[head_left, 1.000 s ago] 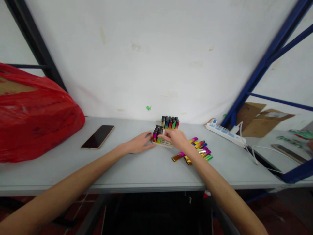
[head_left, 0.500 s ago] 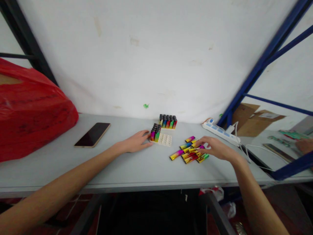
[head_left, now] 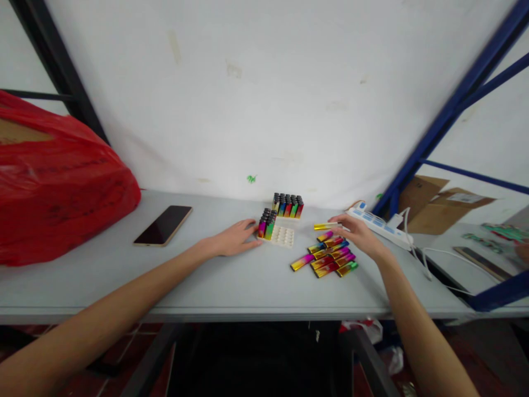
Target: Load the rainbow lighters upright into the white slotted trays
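My left hand (head_left: 235, 238) rests at the left end of a small white tray (head_left: 285, 237), thumb at its front corner and fingers at its side, holding it. Upright lighters (head_left: 268, 225) with black tops and shiny coloured bodies fill the tray's left part; round holes show in the rest. My right hand (head_left: 351, 231) pinches one yellow lighter (head_left: 324, 226) above the table, its body pointing left. Below that hand a pile of loose lighters (head_left: 326, 259) lies flat in yellow, red, purple and green. Behind the tray stands a full block of upright lighters (head_left: 288, 207).
A phone (head_left: 163, 226) lies on the grey table (head_left: 231, 286) at left, near a big red bag (head_left: 61, 187). At right are a white power strip (head_left: 380, 227) with cables, a blue metal frame (head_left: 446, 121) and cardboard boxes (head_left: 446, 204). A white wall (head_left: 264, 99) rises behind.
My right hand has risen from the pile and moved back toward the wall, now with a yellow lighter in its fingers. My left hand stays at the tray. The view has shifted slightly.
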A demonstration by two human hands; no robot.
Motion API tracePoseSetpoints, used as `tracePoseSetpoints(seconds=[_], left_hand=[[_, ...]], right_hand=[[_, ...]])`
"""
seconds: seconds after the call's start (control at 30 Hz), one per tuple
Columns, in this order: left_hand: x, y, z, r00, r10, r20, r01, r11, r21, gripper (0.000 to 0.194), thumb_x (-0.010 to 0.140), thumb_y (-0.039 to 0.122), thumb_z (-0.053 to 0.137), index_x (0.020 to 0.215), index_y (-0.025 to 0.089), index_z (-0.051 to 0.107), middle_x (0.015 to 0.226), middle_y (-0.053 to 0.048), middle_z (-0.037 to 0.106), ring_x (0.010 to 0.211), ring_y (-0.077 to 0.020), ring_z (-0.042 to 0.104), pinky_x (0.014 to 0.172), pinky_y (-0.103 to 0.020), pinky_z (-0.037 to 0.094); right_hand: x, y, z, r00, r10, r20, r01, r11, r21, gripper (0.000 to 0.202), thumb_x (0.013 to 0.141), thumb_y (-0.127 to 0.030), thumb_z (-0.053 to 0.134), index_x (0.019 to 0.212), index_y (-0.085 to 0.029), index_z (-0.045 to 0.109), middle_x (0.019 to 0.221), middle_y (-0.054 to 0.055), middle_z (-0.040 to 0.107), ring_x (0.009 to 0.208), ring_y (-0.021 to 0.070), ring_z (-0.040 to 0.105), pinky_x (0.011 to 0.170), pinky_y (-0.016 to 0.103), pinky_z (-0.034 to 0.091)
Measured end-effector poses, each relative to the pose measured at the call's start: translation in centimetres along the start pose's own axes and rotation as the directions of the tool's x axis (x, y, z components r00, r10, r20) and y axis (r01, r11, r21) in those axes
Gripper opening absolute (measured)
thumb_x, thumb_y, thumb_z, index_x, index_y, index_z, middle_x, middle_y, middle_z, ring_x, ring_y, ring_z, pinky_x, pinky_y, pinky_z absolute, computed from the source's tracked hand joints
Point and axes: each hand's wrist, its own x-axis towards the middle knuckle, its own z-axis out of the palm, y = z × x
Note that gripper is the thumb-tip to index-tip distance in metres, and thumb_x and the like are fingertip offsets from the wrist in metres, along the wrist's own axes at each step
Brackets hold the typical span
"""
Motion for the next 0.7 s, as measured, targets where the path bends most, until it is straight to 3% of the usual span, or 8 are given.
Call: tracePoseSetpoints(seconds=[0.1, 0.17, 0.27, 0.37, 0.5, 0.7], left_hand=[[0.0, -0.1, 0.1, 1.0, 0.006, -0.011, -0.006, 1.0, -0.013, 0.065, 0.11, 0.066, 0.038, 0.146, 0.014, 0.053, 0.162, -0.02, 0.047, 0.15, -0.0339, 0.045, 0.127, -0.045, 0.034], [-0.1, -0.2, 0.2, 1.0, 0.016, -0.025, -0.016, 1.0, -0.026, 0.065, 0.109, 0.067, 0.038, 0.144, 0.015, 0.055, 0.161, -0.02, 0.049, 0.15, -0.0341, 0.046, 0.127, -0.046, 0.035], [0.0, -0.3, 0.4, 0.998, 0.031, -0.048, -0.033, 0.999, -0.039, 0.064, 0.109, 0.067, 0.039, 0.144, 0.016, 0.056, 0.16, -0.019, 0.05, 0.149, -0.0344, 0.046, 0.126, -0.048, 0.036], [0.0, -0.4, 0.4, 0.998, 0.03, -0.048, -0.032, 0.998, -0.044, 0.063, 0.109, 0.066, 0.04, 0.145, 0.017, 0.055, 0.159, -0.018, 0.051, 0.147, -0.0341, 0.048, 0.125, -0.048, 0.037], [0.0, -0.2, 0.3, 0.998, 0.025, -0.051, -0.028, 0.998, -0.055, 0.062, 0.109, 0.065, 0.042, 0.146, 0.018, 0.055, 0.158, -0.018, 0.052, 0.146, -0.035, 0.05, 0.126, -0.049, 0.037], [-0.1, 0.1, -0.1, 1.0, 0.005, -0.016, -0.005, 0.999, -0.046, 0.064, 0.109, 0.064, 0.04, 0.148, 0.015, 0.053, 0.16, -0.02, 0.049, 0.149, -0.035, 0.047, 0.127, -0.048, 0.036]], right_hand=[[2.3, -1.4, 2.1, 0.997, 0.016, -0.077, 0.005, 0.963, 0.268, 0.05, 0.085, -0.069, 0.074, 0.107, -0.025, 0.066, 0.122, 0.011, 0.073, 0.108, 0.027, 0.071, 0.094, 0.044, 0.059], [3.9, -3.0, 3.7, 0.997, 0.047, -0.065, -0.018, 0.92, 0.391, 0.051, 0.085, -0.071, 0.072, 0.106, -0.027, 0.06, 0.111, 0.008, 0.073, 0.099, 0.0246, 0.071, 0.09, 0.043, 0.059], [6.1, -5.6, 6.5, 0.999, 0.041, -0.008, -0.034, 0.908, 0.418, 0.052, 0.088, -0.075, 0.066, 0.11, -0.029, 0.055, 0.092, 0.002, 0.065, 0.08, 0.0198, 0.065, 0.076, 0.038, 0.058], [7.3, -7.2, 9.7, 0.996, 0.004, 0.084, -0.04, 0.897, 0.439, 0.051, 0.089, -0.077, 0.061, 0.107, -0.03, 0.052, 0.079, -0.004, 0.054, 0.06, 0.0128, 0.047, 0.064, 0.031, 0.053], [7.2, -6.7, 13.1, 0.998, 0.008, 0.065, -0.03, 0.938, 0.345, 0.057, 0.088, -0.085, 0.054, 0.094, -0.028, 0.047, 0.065, -0.01, 0.037, 0.049, 0.0102, 0.028, 0.047, 0.023, 0.029], [5.9, -3.6, 14.1, 0.99, -0.105, -0.092, 0.101, 0.994, -0.041, 0.061, 0.092, -0.075, 0.053, 0.06, -0.024, 0.039, 0.055, -0.004, 0.038, 0.056, 0.0125, 0.037, 0.055, 0.029, 0.03]])
